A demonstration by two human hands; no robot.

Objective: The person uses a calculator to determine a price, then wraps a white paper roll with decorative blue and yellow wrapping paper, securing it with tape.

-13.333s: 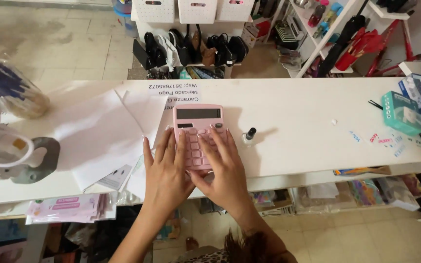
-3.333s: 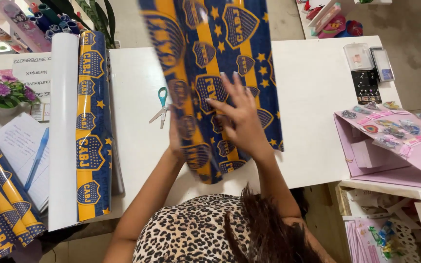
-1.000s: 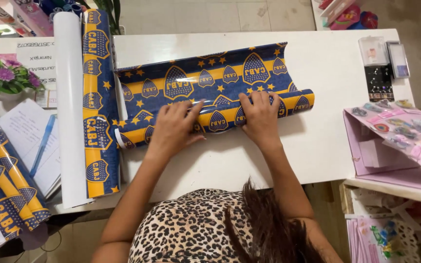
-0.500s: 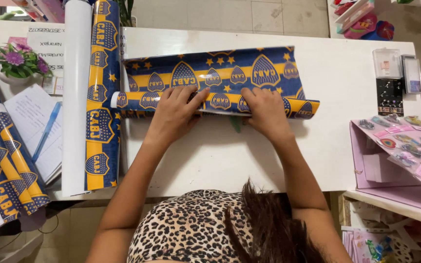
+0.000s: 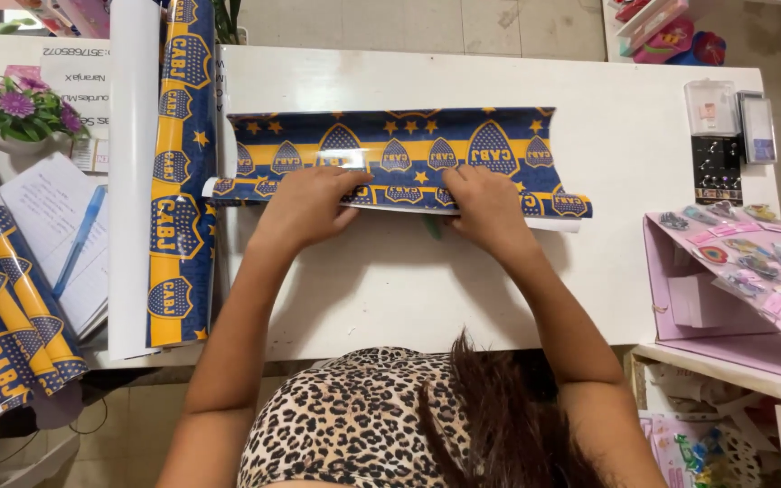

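A sheet of blue and yellow wrapping paper (image 5: 409,149) with shield emblems lies across the white table (image 5: 390,289), its near edge rolled up. My left hand (image 5: 305,203) presses on the rolled edge left of centre. My right hand (image 5: 490,203) presses on it right of centre, fingers curled over the roll. A small green thing (image 5: 433,226) peeks out under the roll between my hands; most of it is hidden.
A long roll of the same paper (image 5: 174,181) lies along the table's left side. More rolls (image 5: 2,307), a notebook with a blue pen (image 5: 74,239) and a flower pot (image 5: 24,113) are further left. A pink display card (image 5: 734,262) and small clear boxes (image 5: 725,117) sit right.
Both hands have kept rolling the paper's near edge away from me; the roll sits further up the table and less flat sheet shows. The camera view has shifted slightly.
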